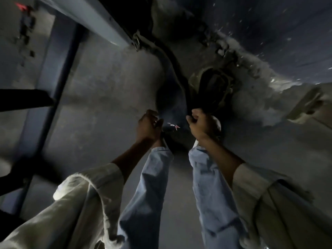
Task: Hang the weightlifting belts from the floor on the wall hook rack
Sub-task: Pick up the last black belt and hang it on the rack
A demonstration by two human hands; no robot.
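Observation:
A dark weightlifting belt lies stretched on the grey floor, its metal buckle at the far end. The near end carries a small red and white logo. My left hand grips the belt's near left edge. My right hand is closed on the belt's right edge, close to a second dark belt curled on the floor just beyond it. Both arms reach down in front of my legs in light jeans. The picture is dim and blurred. No wall hook rack shows.
A pale metal beam runs across the upper left, and dark frame bars cross at the left. The dark surface at the upper right has a ragged pale edge. Bare floor lies to the left of my hands.

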